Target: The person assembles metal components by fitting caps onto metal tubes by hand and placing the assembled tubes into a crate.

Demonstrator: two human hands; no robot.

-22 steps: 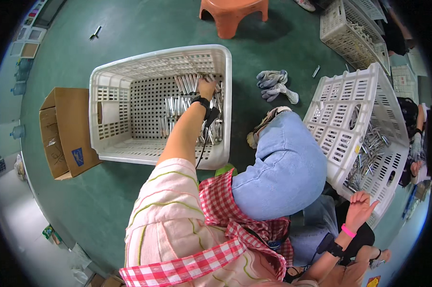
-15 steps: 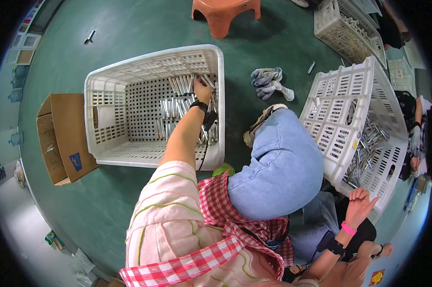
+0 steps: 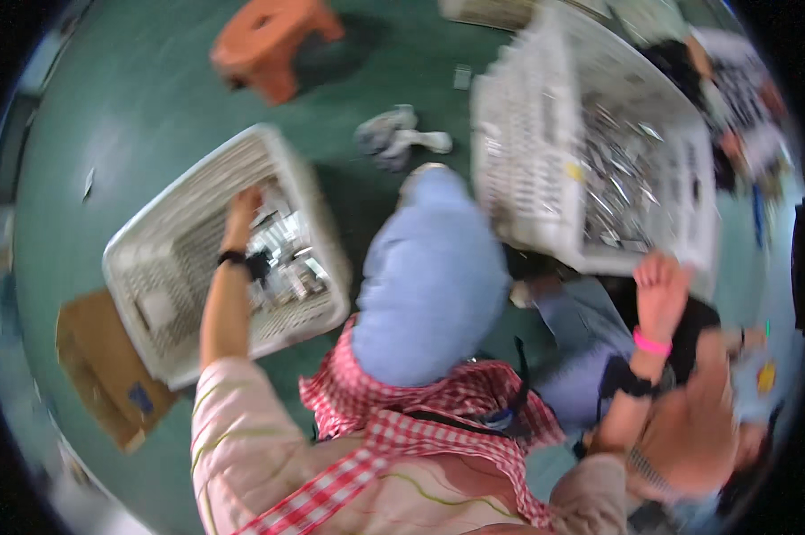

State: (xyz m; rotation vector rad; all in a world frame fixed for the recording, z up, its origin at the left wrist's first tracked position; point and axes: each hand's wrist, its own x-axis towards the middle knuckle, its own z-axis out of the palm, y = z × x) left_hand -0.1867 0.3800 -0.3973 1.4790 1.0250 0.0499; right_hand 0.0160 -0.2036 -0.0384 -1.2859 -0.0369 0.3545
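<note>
Inside the white plastic crate [image 3: 157,352] on the left, my left hand [image 3: 245,203] reaches down beside rows of short, shiny metal tubes [image 3: 282,236]. Motion smears its fingers, so I cannot tell whether a tube is in them. My right hand [image 3: 661,290], with a pink wristband, is raised by the near edge of the tipped white crate [image 3: 532,152] on the right. Its fingers are loosely curled, and I see nothing held. A jumbled heap of similar metal tubes [image 3: 616,178] lies in that right crate.
An orange stool [image 3: 273,45] stands on the green floor, with grey-white gloves [image 3: 398,138] lying between the crates. A cardboard box [image 3: 113,374] sits against the left crate. Another person's arm [image 3: 701,67] shows behind the right crate.
The view has swung right, so the stool, gloves and crates appear further left and tilted. My left hand remains in the left crate; my right hand is still raised by the right crate.
</note>
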